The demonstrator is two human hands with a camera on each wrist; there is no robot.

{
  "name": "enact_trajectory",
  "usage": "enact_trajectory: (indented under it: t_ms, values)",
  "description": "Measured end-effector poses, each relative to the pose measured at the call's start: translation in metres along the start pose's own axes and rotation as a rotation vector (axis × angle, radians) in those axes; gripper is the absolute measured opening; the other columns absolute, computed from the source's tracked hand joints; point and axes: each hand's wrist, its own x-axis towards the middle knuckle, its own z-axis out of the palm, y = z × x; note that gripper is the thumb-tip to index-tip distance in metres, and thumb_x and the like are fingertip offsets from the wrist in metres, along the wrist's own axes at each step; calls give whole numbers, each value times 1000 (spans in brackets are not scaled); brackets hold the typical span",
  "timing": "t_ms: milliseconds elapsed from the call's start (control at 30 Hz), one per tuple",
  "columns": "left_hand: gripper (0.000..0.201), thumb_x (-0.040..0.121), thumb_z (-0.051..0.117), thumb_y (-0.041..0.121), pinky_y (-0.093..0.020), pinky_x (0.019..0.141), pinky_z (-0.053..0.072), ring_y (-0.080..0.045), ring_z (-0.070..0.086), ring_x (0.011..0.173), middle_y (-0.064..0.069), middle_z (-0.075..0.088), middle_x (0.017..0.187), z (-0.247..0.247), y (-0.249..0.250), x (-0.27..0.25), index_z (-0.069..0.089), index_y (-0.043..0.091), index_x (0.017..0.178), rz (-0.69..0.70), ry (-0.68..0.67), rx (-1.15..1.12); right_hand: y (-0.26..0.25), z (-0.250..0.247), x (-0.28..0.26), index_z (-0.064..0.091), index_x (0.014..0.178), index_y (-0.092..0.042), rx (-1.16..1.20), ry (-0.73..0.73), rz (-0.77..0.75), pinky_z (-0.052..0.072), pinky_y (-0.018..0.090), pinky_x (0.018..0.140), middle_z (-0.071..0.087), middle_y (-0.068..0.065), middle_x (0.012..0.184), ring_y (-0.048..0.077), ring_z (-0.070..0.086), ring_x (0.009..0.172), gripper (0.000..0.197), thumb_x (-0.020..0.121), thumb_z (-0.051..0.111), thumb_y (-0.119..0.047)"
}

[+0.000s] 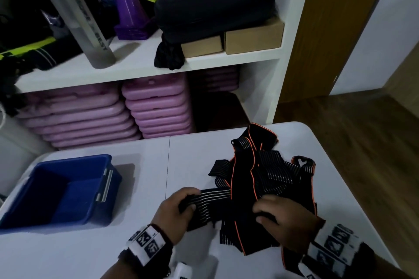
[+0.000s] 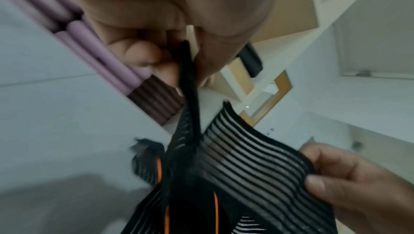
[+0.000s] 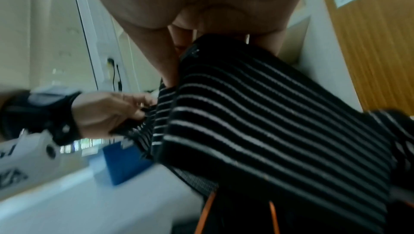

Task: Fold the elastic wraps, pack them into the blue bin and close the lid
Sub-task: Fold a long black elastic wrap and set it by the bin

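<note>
A tangled heap of black elastic wraps [image 1: 267, 172] with white stripes and orange edging lies on the white table [image 1: 140, 188], right of centre. My left hand [image 1: 179, 208] grips one end of a striped wrap [image 1: 213, 197] between thumb and fingers. My right hand [image 1: 278, 215] pinches the same wrap further along, at the near side of the heap. The wrap [image 2: 246, 163] spans between both hands, seen also in the right wrist view as a striped wrap [image 3: 268, 131]. The blue bin [image 1: 61, 190] stands open and empty at the table's left, lid not in view.
Behind the table a white shelf unit [image 1: 145, 61] holds stacked pink boards [image 1: 154, 106], a purple cone [image 1: 127, 2], a grey bottle [image 1: 86, 22], a dark bag [image 1: 215, 2] and cardboard boxes [image 1: 254, 36]. A wooden door [image 1: 328, 29] stands at the right.
</note>
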Motion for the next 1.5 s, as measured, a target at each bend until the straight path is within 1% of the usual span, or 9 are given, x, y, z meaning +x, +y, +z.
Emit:
enact_trajectory:
  t_ms: [233, 367, 733, 833, 933, 1133, 1300, 1433, 1500]
  values:
    - [16, 93, 60, 31, -13, 78, 44, -1, 62, 87, 16, 67, 89, -6, 43, 9, 74, 33, 88, -3, 38, -32, -36, -53, 5, 62, 102, -46, 199, 122, -1, 41, 7, 90, 60, -34, 103, -13, 54, 107, 26, 92, 63, -22]
    - [60, 78, 46, 73, -22, 87, 47, -2, 63, 92, 5, 70, 97, 1, 52, 13, 74, 22, 92, -100, -32, -129, -58, -75, 5, 60, 100, -48, 240, 150, -53, 40, 6, 89, 64, -30, 106, -12, 56, 107, 35, 90, 65, -15]
    - [86, 72, 20, 86, -27, 61, 39, -12, 55, 62, 1, 65, 70, 21, 105, 14, 72, 18, 84, -236, -278, -680, -89, -117, -1, 63, 112, -39, 564, 127, -44, 47, 14, 92, 70, -21, 110, -2, 63, 107, 37, 94, 59, -7]
    - [75, 83, 33, 69, -36, 77, 49, -27, 69, 87, -11, 73, 97, 19, 121, 14, 71, 11, 110, -182, -200, -844, -78, -107, -1, 61, 117, -38, 543, 91, 20, 48, 14, 90, 69, -22, 110, -4, 63, 106, 35, 96, 57, -9]
    - [43, 79, 71, 42, -44, 85, 53, -41, 67, 94, -23, 72, 97, 9, 131, 13, 75, 1, 91, -125, 10, -735, -64, -97, -5, 63, 117, -36, 535, 60, 70, 49, 20, 93, 70, -17, 110, -1, 64, 106, 31, 97, 57, -14]
    - [44, 84, 66, 47, -46, 70, 52, -22, 64, 67, -20, 67, 74, -15, 156, 7, 67, 4, 73, 144, 65, -426, -55, -84, -16, 59, 114, -42, 652, -6, 149, 45, 13, 93, 65, -30, 114, -12, 58, 109, 29, 93, 64, -22]
    - [36, 85, 62, 40, -35, 60, 50, -14, 59, 63, 1, 58, 68, -26, 197, 3, 61, 13, 62, 483, 24, -129, -78, -93, -13, 61, 119, -33, 746, 71, 52, 52, 28, 92, 70, -10, 115, 6, 65, 108, 41, 82, 75, -26]
    - [20, 87, 60, 45, -30, 61, 47, -12, 59, 66, 3, 60, 70, -38, 227, 0, 68, 36, 70, 613, 0, -150, -97, -104, -4, 66, 113, -37, 707, 260, -61, 46, 37, 104, 63, -13, 124, 3, 58, 118, 42, 72, 75, -36]
    - [44, 88, 53, 60, -24, 69, 46, -12, 63, 73, 2, 65, 77, -46, 239, -2, 74, 22, 82, 641, 5, -275, -98, -109, -1, 68, 112, -38, 699, 270, -157, 37, 39, 111, 54, -17, 135, 5, 48, 130, 42, 70, 75, -40]
